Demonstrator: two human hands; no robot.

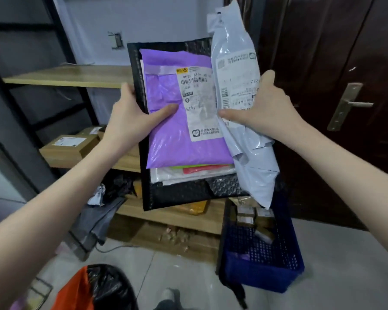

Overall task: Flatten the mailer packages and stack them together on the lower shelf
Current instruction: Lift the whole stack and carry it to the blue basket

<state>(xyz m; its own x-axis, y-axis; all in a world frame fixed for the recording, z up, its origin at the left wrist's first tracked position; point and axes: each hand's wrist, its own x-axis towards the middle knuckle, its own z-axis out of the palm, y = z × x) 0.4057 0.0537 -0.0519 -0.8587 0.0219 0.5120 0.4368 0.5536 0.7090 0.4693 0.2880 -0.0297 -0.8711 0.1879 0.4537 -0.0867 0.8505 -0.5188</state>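
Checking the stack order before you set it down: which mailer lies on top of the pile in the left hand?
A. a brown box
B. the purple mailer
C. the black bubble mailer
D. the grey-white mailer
B: the purple mailer faces the camera under the left hand's thumb, with the black bubble mailer at the back; the grey-white mailer is held separately by the right hand.
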